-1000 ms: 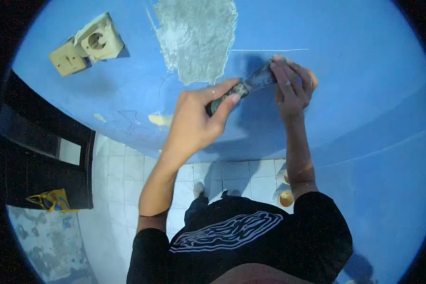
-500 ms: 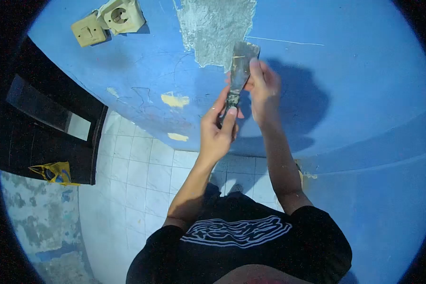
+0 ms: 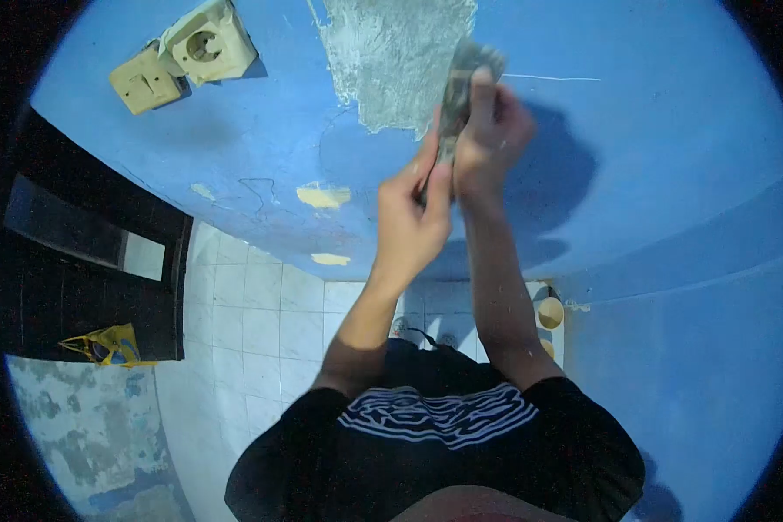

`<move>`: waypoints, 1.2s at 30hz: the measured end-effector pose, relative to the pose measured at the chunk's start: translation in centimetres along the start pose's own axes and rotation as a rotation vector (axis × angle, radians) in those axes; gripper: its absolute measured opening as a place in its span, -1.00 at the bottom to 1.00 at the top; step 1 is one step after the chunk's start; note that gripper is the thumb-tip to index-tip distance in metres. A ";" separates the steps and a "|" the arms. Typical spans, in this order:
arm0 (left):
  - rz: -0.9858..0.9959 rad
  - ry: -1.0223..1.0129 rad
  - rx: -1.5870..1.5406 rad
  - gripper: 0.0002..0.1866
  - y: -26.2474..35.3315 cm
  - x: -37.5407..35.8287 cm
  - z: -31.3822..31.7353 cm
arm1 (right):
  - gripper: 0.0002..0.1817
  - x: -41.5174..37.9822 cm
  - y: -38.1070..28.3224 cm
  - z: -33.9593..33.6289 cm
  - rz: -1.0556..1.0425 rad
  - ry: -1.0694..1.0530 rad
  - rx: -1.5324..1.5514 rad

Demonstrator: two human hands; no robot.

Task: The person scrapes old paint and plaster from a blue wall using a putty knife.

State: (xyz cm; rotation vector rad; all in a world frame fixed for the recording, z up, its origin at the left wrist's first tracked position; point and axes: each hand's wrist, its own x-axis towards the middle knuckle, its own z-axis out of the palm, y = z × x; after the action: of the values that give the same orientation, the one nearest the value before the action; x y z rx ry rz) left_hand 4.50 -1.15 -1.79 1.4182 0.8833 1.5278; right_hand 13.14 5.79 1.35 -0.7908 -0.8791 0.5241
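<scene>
My left hand [image 3: 413, 209] is closed around the dark handle of a putty knife [image 3: 458, 100], which points up toward the blue wall [image 3: 670, 174]. Against the right side of its wide blade lies my right hand [image 3: 487, 143], thumb on the blade's face and the other fingers curled, partly hidden and blurred. Just left of the blade, the wall has a rough grey patch [image 3: 391, 65]. Lower on the wall are two pale yellow patches, the larger one [image 3: 324, 196] left of my hands.
A switch [image 3: 148, 81] and a socket [image 3: 204, 45] are mounted at the upper left. A dark wooden door [image 3: 70, 296] stands left with a yellow bag [image 3: 113, 344] beside it. White floor tiles [image 3: 261, 304] lie below. A round yellowish container [image 3: 550, 313] is near the wall's foot.
Both hands and the putty knife have moved up and slightly right. My right hand has stayed on the blade. The view has shifted a little, showing the round container.
</scene>
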 end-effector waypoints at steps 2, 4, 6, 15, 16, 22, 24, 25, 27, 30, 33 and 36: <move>0.095 -0.006 0.067 -0.56 0.2 0.5 0.0 | -0.60 0.5 -0.7 0.2 -0.048 0.000 0.092; -0.008 -0.028 0.013 -0.55 0.1 -1.1 -0.6 | -0.62 -0.6 -0.6 -0.6 0.010 0.019 0.034; -0.058 -0.050 -0.024 -0.54 0.3 -2.8 -1.1 | -0.60 -2.1 -0.1 -1.2 0.067 0.016 -0.025; 0.123 0.047 0.069 -0.56 -0.9 -3.4 -1.3 | -0.65 -1.8 0.1 -0.1 0.103 0.043 -0.016; 0.128 0.042 0.072 -0.57 -0.7 -3.4 -1.6 | -0.61 -2.9 -0.2 0.2 0.165 0.061 0.014; 0.121 0.032 0.152 -0.58 0.5 -3.0 -2.1 | -0.57 -2.5 -0.1 0.5 0.187 0.096 0.045; 0.116 0.024 0.148 -0.59 -0.6 -3.7 -3.0 | -0.57 -2.8 0.0 0.5 0.215 0.103 0.088; 0.110 0.025 0.144 -0.59 -0.9 -3.6 -3.1 | -0.56 -3.8 0.7 0.2 0.230 0.093 0.057; 0.111 0.025 0.156 -0.59 -0.8 -2.9 -3.0 | -0.56 -3.1 1.3 0.4 0.230 0.089 0.033; 0.100 0.003 0.157 -0.59 -0.3 -2.5 -2.9 | -0.55 -2.4 1.3 0.5 0.109 0.125 0.028; 0.092 -0.022 0.110 -0.58 -0.6 -3.4 -3.3 | -0.56 -3.1 0.3 0.4 0.192 0.097 0.070; 0.100 -0.029 0.090 -0.58 -0.4 -2.8 -2.7 | -0.56 -3.0 1.0 0.3 0.167 0.121 0.031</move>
State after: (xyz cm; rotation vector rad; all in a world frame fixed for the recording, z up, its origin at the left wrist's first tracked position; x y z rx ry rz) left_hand 1.83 -3.36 -3.58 1.5671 0.8845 1.5540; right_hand 11.13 4.40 -0.74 -0.8627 -0.6953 0.6282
